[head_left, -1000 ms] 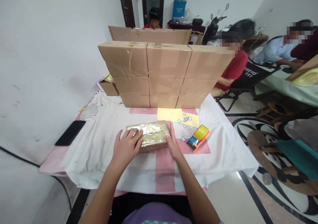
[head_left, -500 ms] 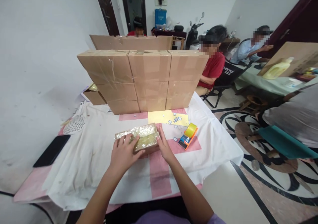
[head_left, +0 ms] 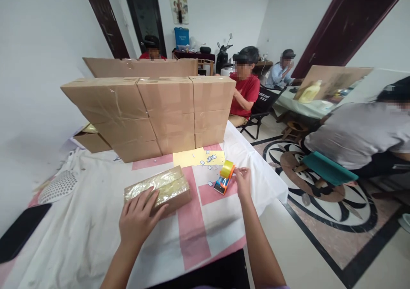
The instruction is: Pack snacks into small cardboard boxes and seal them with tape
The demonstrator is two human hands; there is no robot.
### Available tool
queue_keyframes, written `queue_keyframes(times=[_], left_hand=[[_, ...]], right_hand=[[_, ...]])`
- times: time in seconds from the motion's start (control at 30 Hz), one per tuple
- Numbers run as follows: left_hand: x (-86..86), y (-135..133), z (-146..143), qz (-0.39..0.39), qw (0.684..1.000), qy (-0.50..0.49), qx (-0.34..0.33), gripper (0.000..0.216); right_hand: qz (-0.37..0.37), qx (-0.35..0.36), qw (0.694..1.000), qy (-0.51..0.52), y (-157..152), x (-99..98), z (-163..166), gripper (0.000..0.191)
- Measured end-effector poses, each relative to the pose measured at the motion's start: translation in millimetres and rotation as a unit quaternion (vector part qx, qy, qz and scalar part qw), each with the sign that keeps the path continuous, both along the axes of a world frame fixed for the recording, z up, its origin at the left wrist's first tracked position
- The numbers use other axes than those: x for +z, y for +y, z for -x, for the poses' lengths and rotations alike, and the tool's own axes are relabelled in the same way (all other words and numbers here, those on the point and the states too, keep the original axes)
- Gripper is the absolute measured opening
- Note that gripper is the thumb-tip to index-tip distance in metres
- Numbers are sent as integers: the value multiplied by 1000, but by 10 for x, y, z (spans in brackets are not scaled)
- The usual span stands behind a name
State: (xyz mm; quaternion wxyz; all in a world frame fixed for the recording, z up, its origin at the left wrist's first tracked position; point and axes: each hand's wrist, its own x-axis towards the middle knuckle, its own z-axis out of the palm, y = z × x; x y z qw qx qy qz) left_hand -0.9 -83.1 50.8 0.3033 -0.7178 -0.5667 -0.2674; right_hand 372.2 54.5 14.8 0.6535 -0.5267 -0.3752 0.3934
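Note:
A cardboard box with shiny clear packing tape over its top lies on the cloth-covered table. My left hand rests on the box's near left part, fingers spread over the top and thumb along the front edge. To the right of the box is a tape dispenser with an orange frame and a roll of yellowish tape. My right hand is at the dispenser's right edge, its curled fingers pinching the orange side. The exact contact of those fingertips is partly hidden.
Stacked cardboard boxes form a wall along the table's far side. An open carton stands behind their left end. A black phone-like slab lies at the left. Several people sit beyond and to the right, one in a red shirt.
My right hand has left the box's right end and moved right to the tape dispenser. My left hand stays on the box. The view has turned to the right.

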Motion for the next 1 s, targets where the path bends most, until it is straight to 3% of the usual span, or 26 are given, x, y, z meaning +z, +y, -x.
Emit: queue_keyframes(times=[0.17, 0.3, 0.47, 0.6, 0.73, 0.83, 1.0], left_hand=[[56, 73, 8, 10, 999, -8, -29, 50], [93, 57, 8, 52, 998, -26, -36, 48], [201, 9, -6, 123, 990, -57, -44, 45], [236, -114, -305, 121, 981, -135, -64, 33], [194, -239, -829, 157, 939, -267, -151, 33], [164, -271, -1124, 207, 893, -343, -207, 33], [125, -308, -1337, 236, 845, -430, -214, 33]], right_hand=[[8, 142, 990, -4, 62, -280, 107, 44], [7, 170, 985, -27, 45, -296, 125, 44], [3, 150, 987, -51, -75, -210, 212, 43], [-45, 164, 985, -27, -468, 83, 506, 41], [-83, 247, 965, 7, -981, 455, 832, 33], [-117, 280, 952, -29, -1198, 563, 972, 33], [-140, 189, 967, -93, -1199, 470, 992, 53]])
